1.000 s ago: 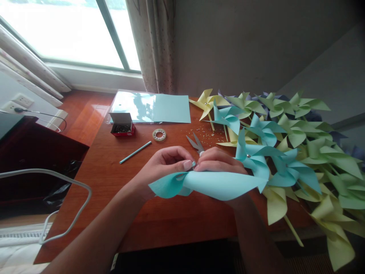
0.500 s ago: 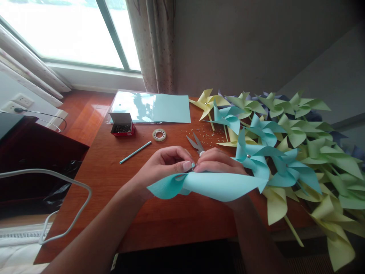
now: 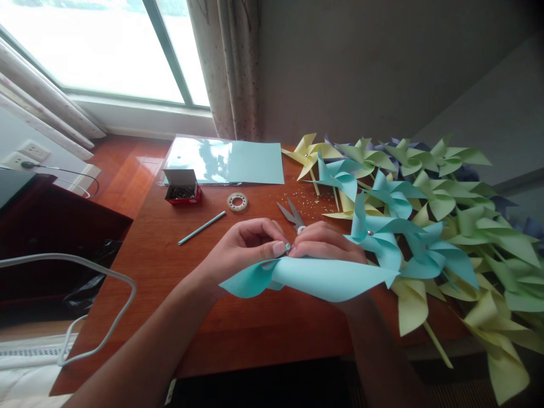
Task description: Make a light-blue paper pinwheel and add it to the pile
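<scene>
Both hands meet over the middle of a wooden table (image 3: 238,334), pinching the folded centre of a light blue paper pinwheel (image 3: 323,279). My left hand (image 3: 244,245) closes thumb and fingers on the gathered paper tips. My right hand (image 3: 327,242) presses its fingertips against the same spot from the other side. The paper's curled flaps spread below and to both sides of the hands. Whatever sits between the fingertips is too small to make out.
Scissors (image 3: 291,215) lie just behind the hands. A tape roll (image 3: 237,201), a blue stick (image 3: 202,227), a small open red box (image 3: 182,187) and blue paper sheets (image 3: 229,161) lie farther back. Several finished pinwheels (image 3: 429,215) cover the table's right side. A white cable (image 3: 85,300) hangs at the left.
Almost nothing has moved. The hands and the blue paper have shifted very slightly, with the pinch kept at the paper's centre.
</scene>
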A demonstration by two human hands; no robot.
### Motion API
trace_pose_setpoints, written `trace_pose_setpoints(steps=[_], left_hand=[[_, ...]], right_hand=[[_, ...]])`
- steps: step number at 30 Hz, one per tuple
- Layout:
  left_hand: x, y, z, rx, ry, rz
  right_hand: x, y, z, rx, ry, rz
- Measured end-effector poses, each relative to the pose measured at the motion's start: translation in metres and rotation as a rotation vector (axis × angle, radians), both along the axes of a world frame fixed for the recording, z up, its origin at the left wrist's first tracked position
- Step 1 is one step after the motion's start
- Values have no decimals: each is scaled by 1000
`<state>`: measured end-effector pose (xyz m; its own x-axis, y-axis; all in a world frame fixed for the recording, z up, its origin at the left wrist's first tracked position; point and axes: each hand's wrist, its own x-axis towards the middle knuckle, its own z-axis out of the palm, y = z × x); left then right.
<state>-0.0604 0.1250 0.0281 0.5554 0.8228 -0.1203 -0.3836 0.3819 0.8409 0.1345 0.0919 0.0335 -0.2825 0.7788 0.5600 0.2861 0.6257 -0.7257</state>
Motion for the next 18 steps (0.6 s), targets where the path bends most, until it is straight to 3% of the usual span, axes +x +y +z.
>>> trace_pose_setpoints(steps=[18], left_hand=[[-3,-1,5,139,105,14]], right_hand=[[-1,2,-4,-40,21,36]])
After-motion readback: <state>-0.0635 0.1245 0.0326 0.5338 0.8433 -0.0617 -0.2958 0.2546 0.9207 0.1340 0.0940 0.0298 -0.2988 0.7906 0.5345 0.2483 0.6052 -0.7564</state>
